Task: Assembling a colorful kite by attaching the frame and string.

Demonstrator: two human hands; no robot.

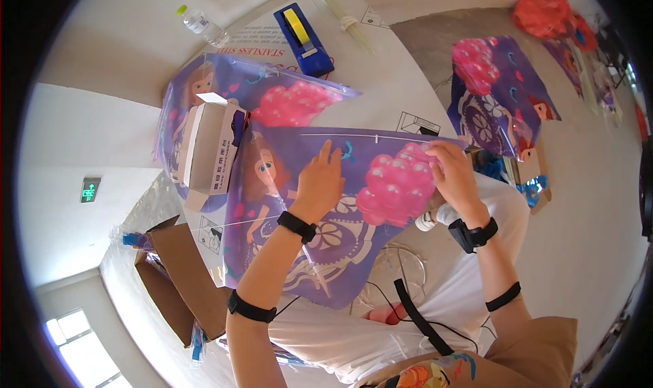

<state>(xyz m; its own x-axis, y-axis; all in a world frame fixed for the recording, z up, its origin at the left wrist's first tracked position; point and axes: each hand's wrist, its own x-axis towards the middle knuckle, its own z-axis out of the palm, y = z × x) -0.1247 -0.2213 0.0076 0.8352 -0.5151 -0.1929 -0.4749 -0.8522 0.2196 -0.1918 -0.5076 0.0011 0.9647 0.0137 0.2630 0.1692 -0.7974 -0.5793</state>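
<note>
A purple printed plastic sheet (337,235), with a cartoon girl and a cluster of pink balloons, hangs over the near edge of the table towards my lap. Along its far edge runs a thin pale strip or rod, and another pale line slants down its left side. My left hand (320,187) rests on the sheet near that far edge, its fingers stretched out and apart. At the sheet's far right corner my right hand (450,174) pinches the edge between thumb and fingers. Beside the sheet's left edge lies an opened white carton (204,146).
Under the carton is a second purple sheet (292,106). Farther back stand a blue tape dispenser (304,40) with yellow tape, a clear bottle (204,26) and a bundle of pale thin sticks (345,17). A brown cardboard box (183,279) sits lower left; another printed sheet (500,95) lies right.
</note>
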